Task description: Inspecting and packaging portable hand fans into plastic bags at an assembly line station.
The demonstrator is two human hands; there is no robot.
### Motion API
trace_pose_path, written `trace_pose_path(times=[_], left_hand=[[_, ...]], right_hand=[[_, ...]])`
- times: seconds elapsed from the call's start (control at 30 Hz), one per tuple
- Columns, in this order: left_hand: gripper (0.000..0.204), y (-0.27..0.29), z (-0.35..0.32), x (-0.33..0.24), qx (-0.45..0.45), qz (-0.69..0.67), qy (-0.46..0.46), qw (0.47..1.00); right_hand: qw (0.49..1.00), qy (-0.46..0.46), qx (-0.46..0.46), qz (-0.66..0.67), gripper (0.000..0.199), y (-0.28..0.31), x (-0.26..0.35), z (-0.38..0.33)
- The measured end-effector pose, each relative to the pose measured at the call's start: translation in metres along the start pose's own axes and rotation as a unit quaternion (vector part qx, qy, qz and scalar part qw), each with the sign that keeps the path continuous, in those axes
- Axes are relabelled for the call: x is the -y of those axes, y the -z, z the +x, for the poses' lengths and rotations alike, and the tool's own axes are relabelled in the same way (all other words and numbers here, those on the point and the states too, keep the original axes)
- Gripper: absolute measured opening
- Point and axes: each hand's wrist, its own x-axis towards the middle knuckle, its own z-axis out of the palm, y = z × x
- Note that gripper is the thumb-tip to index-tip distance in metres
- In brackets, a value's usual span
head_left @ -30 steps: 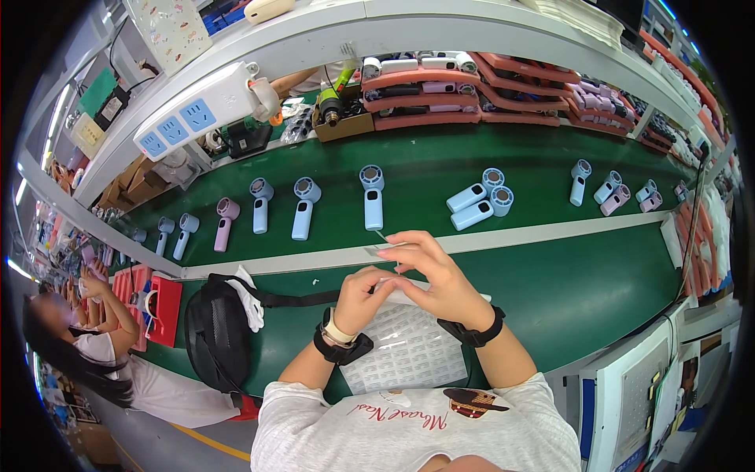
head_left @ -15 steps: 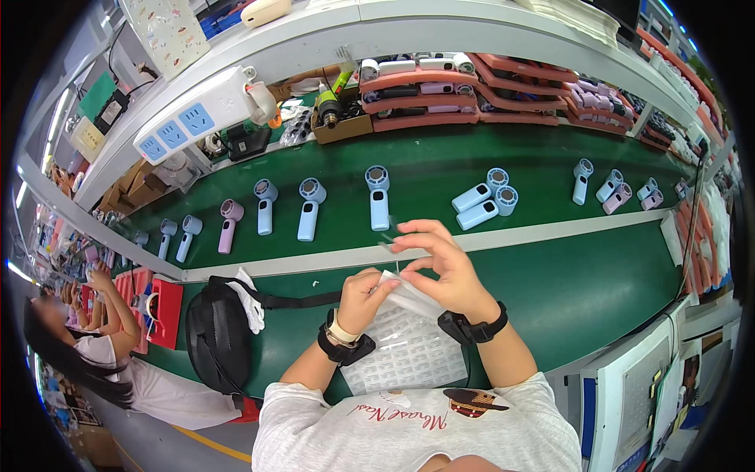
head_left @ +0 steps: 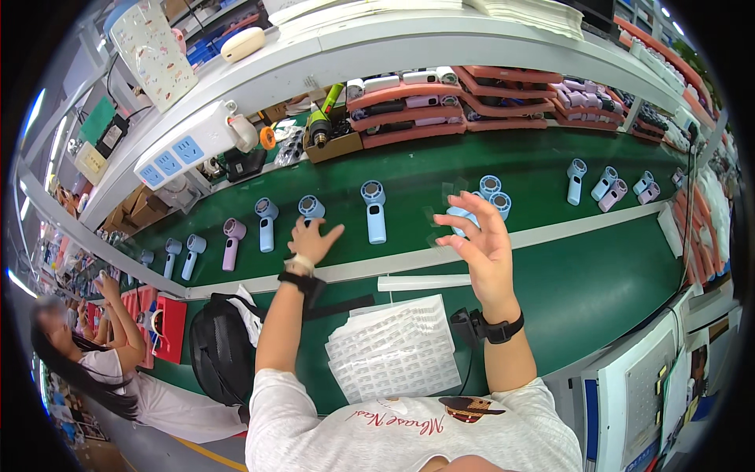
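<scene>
My left hand point(head_left: 313, 242) reaches over a light-blue handheld fan point(head_left: 311, 206) on the green belt, thumb spread to the right. It covers the fan's handle, and the round head shows beyond the fingers. My right hand point(head_left: 491, 259) is raised above the bench edge, fingers apart, with several small clear film pieces point(head_left: 448, 189) clinging to the fingertips. Behind it, two blue fans point(head_left: 491, 186) are partly hidden. Sheets of printed labels point(head_left: 397, 346) lie in front of me, with a white strip point(head_left: 425, 282) just beyond them.
More blue and lilac fans stand in a row, including a blue fan point(head_left: 377, 216) in the middle. Pink trays point(head_left: 409, 118) of fans are stacked at the back. A black bag point(head_left: 219, 342) lies left, near a co-worker point(head_left: 118, 362). A power strip point(head_left: 185, 145) hangs above.
My hands have separated. The left moved forward and left to a fan; the right lifted with the film pieces. The white strip now lies on the bench, and the label sheets are uncovered.
</scene>
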Motion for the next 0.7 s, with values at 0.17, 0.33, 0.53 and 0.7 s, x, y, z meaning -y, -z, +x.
trace_pose_path(times=[0.17,0.33,0.53,0.7], left_hand=[[0.085,-0.033,0.06,0.003,0.085,0.0,0.16,0.983],[0.094,-0.064,0.065,-0.071,0.114,-0.003,0.142,0.983],[0.079,-0.086,0.063,-0.11,0.091,0.035,0.111,0.989],[0.069,-0.074,0.044,-0.1,0.112,-0.012,0.052,0.992]], right_hand=[[1.0,0.012,-0.025,-0.003,0.055,-0.002,0.01,0.001],[0.999,0.016,-0.037,-0.01,0.056,0.004,0.013,0.001],[0.998,0.032,-0.052,-0.019,0.057,0.002,0.018,0.001],[0.999,0.024,-0.048,0.004,0.06,0.0,0.016,0.0]])
